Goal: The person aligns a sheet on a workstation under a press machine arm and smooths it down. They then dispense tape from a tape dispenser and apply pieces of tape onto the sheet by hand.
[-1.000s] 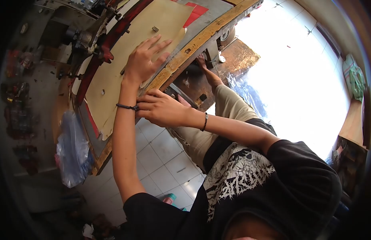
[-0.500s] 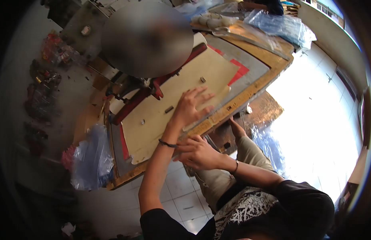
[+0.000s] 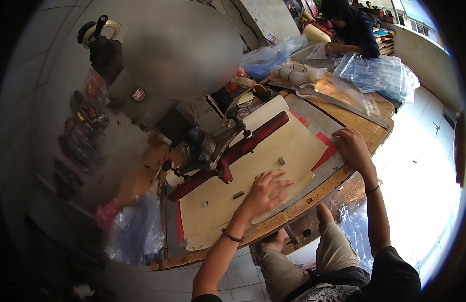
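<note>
A tan sheet (image 3: 213, 214) lies on the grey tabletop of a wooden-edged table, with red material (image 3: 325, 151) showing from under its edges. My left hand (image 3: 265, 194) is over the sheet with its fingers spread and nothing in it. Beyond it, a red bar (image 3: 258, 135) crosses the sheet, joined to a dark metal mechanism (image 3: 206, 147). Small blocks (image 3: 281, 160) rest on the sheet, one of them (image 3: 238, 195) just left of my left hand. At the table's right side, my right hand (image 3: 351, 146) touches the grey surface beside the red material, fingers apart and holding nothing.
A metal ruler (image 3: 343, 105), a tape roll (image 3: 307, 90) and clear plastic sheets (image 3: 376, 75) lie at the table's far right. Another person (image 3: 351, 30) sits beyond them. Plastic bags (image 3: 137, 231) hang at the left corner. A blurred round patch hides part of the background.
My right hand has moved from beside my left wrist to the table's right side. The view has shifted, showing more of the far table and the other person. My left hand stays over the sheet.
</note>
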`<action>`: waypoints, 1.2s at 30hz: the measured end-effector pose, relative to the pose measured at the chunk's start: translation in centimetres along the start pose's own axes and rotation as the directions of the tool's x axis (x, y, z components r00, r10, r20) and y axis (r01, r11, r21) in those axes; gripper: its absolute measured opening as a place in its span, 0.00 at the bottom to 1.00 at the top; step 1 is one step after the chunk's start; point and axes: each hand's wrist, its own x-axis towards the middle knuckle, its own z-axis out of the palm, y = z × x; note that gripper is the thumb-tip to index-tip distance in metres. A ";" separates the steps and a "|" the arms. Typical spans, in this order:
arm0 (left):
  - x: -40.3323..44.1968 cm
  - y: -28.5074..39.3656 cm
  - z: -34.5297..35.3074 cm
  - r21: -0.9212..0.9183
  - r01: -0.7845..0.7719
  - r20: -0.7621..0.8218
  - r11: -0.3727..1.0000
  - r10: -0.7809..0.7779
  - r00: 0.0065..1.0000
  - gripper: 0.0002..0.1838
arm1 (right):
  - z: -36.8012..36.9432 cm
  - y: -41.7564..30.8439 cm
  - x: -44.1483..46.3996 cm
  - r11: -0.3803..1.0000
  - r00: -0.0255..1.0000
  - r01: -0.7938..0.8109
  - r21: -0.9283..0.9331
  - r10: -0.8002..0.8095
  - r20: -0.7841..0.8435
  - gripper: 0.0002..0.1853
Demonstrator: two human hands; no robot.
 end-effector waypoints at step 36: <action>-34.8 19.4 28.9 -0.634 0.712 -0.180 0.301 -0.953 0.244 0.37 | 7.9 8.3 -8.5 0.914 0.966 0.103 0.391 0.002 -0.259 0.18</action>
